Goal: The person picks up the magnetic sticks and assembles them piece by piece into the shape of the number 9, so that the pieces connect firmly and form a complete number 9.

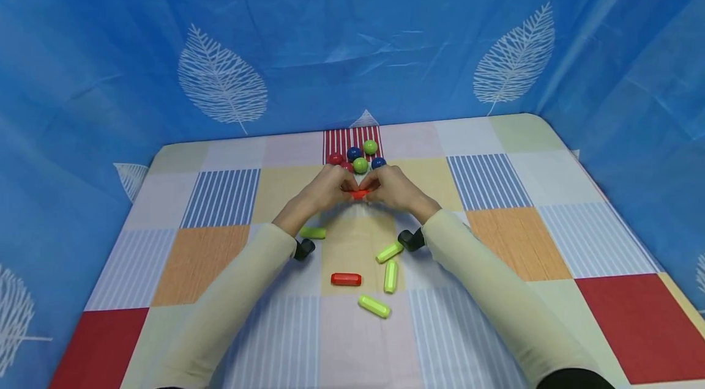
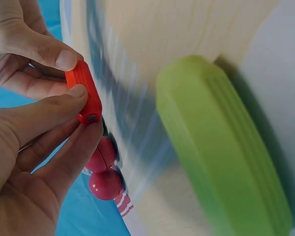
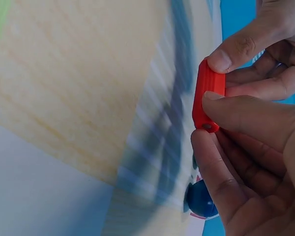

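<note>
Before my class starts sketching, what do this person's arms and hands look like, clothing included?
The left sleeve and right sleeve are long, plain and cream. A small black device shows near each cuff. The left hand and right hand wear no gloves.

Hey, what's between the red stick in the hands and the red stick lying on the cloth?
In the head view, only bare tablecloth lies between the held red stick and the lying red stick.

One red ridged bar (image 2: 92, 100), dark-centred at its near end, pinched by left hand (image 2: 51, 177) and right hand (image 2: 27, 42). One green grooved bar (image 2: 211, 142), lying on patterned cloth (image 2: 152, 34). Glossy red balls (image 2: 105, 185), beyond the hands.
</note>
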### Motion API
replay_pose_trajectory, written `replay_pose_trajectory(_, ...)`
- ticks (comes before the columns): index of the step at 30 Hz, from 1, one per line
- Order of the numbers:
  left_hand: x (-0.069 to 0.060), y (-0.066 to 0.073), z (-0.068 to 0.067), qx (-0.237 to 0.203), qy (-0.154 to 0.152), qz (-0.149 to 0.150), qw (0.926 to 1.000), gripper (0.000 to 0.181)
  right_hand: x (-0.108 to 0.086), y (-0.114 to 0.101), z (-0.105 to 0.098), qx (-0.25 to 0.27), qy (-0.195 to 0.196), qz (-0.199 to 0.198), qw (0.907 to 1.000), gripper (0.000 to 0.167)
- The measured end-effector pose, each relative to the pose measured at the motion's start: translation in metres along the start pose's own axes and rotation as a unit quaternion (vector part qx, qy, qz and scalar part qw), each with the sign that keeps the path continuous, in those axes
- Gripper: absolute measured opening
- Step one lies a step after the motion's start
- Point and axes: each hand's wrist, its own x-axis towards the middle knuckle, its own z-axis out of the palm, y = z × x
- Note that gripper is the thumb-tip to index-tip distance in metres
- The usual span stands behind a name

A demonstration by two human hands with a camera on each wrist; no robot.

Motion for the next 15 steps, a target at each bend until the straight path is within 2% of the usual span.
replay_pose_trajectory(12, 0.0066, -0.0054, 0.0066, 0.017, -0.010, -0.024, 0.9995, 0.013, 0.0062, 0.0078, 0.0064, -0.023, 0.004, -0.005, 0.9997, 0.019)
replay_pose_trajectory(15, 0.0079, -0.0056, 0.0081, 0.005, -0.005, -0.035, 0.9994, 0.011, 0.0067, 0.0083, 0.0075, -0.039, 0.008, -0.004, 0.9992, 0.019)
